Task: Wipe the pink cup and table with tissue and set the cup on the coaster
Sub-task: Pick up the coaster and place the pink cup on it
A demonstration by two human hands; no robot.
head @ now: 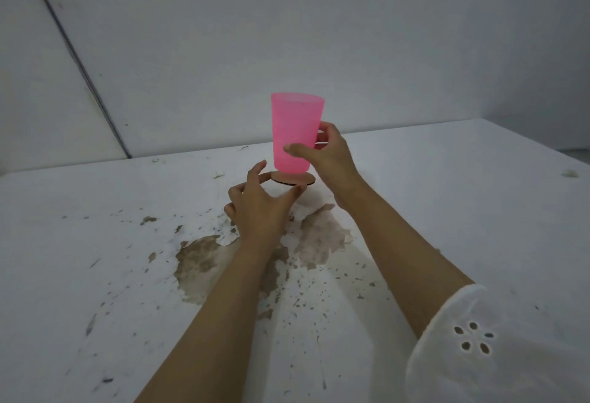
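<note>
A tall pink cup (295, 129) stands upright on a small round brown coaster (293, 179) at the middle of the white table (447, 198). My right hand (322, 155) is wrapped around the cup's lower right side, thumb across its front. My left hand (258, 204) is just left of the coaster, fingers spread, with thumb and a fingertip touching the coaster's edge. No tissue shows in view.
Brown patches of worn or stained surface (204, 262) and dark specks spread over the table in front of the cup, under my forearms. A white wall (287, 35) rises behind the table. A small bit of debris (570, 174) lies at the far right.
</note>
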